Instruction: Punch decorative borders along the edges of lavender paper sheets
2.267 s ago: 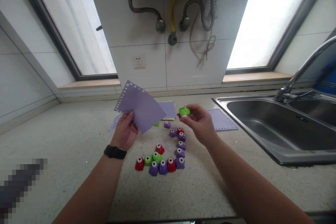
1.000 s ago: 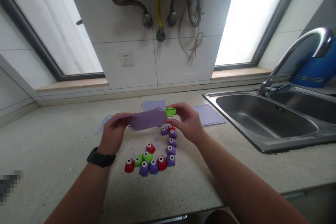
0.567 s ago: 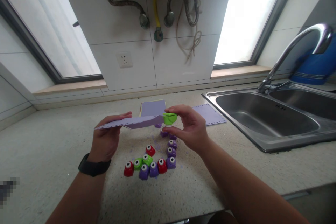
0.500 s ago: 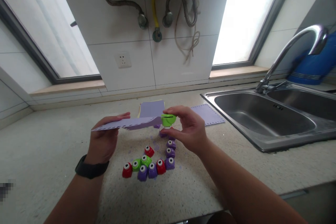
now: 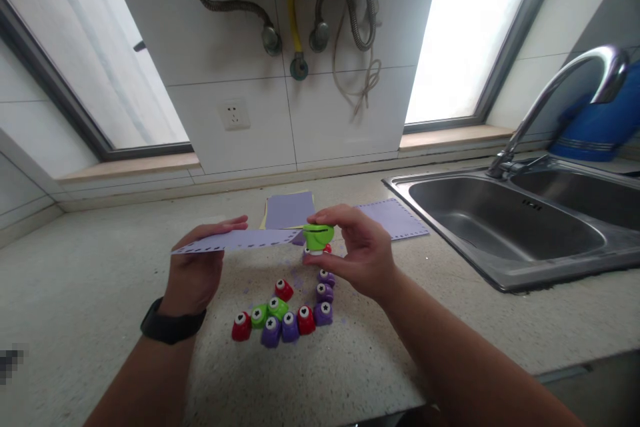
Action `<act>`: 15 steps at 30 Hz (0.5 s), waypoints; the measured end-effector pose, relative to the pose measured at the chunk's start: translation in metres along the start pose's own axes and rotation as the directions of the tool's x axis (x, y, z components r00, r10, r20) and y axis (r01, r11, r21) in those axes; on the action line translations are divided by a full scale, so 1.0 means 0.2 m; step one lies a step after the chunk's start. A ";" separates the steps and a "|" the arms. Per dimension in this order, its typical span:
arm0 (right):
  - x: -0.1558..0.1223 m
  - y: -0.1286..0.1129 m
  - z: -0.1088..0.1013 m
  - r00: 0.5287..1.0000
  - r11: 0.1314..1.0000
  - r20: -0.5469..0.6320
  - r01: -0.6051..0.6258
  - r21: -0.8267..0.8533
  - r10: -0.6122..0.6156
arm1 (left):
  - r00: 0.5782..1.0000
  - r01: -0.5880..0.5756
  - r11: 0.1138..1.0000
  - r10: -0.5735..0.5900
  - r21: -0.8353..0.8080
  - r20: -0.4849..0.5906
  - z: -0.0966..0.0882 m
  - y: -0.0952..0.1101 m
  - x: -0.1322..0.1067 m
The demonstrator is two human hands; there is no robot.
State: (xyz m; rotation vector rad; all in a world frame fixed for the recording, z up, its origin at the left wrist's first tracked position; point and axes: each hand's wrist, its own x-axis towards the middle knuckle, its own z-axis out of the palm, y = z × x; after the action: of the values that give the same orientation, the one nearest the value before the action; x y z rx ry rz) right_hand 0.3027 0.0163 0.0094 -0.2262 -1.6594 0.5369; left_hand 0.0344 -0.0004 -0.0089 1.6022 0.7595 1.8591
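A sheet of light purple paper [image 5: 240, 239], punched along its edges, lies nearly level in the grip of my left hand [image 5: 197, 270]. Between the thumb and fingers of my right hand [image 5: 363, 243] is a green craft punch [image 5: 319, 237], set against the sheet's right edge. Below, on the counter, stand several small punches: red ones such as the heart-marked punch [image 5: 306, 320], green ones such as the star-marked punch [image 5: 277, 307], and purple punches [image 5: 290, 327]. A few more behind my right fingers are partly hidden.
A stack of purple paper [image 5: 289, 209] lies at the back of the speckled counter [image 5: 125, 280]. Another punched sheet [image 5: 395, 217] lies right of it, beside the steel sink [image 5: 500, 213] with its tap [image 5: 540, 93]. A blue container [image 5: 590, 120] stands behind the sink.
The paper's right end and the green punch have dipped slightly, with the punch shifting a little left. Both hands keep their hold; the punches on the counter stay put.
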 end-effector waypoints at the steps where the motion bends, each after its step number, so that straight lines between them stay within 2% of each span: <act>1: 0.00 0.00 0.00 1.000 1.000 0.004 -0.004 -0.003 0.004 | 1.000 -0.003 1.000 0.003 -0.001 0.003 0.00 0.00 0.00; 6: 0.00 0.00 0.00 0.999 1.000 0.023 -0.028 -0.001 0.028 | 1.000 0.009 1.000 -0.009 -0.004 0.020 0.00 0.00 0.00; 10: 0.00 0.01 0.00 0.998 0.997 0.038 -0.053 -0.063 0.055 | 1.000 0.012 1.000 -0.013 0.020 0.015 0.01 0.02 0.00; 15: 0.00 0.05 -0.02 0.982 0.979 0.112 -0.135 -0.155 0.153 | 0.996 0.076 0.988 -0.069 0.137 -0.052 -0.01 0.00 -0.01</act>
State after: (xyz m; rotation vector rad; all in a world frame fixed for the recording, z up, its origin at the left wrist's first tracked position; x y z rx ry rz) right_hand 0.3045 0.0256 0.0057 -0.4315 -1.8150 0.5464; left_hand 0.0318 -0.0022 -0.0097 1.5973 0.9739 1.8324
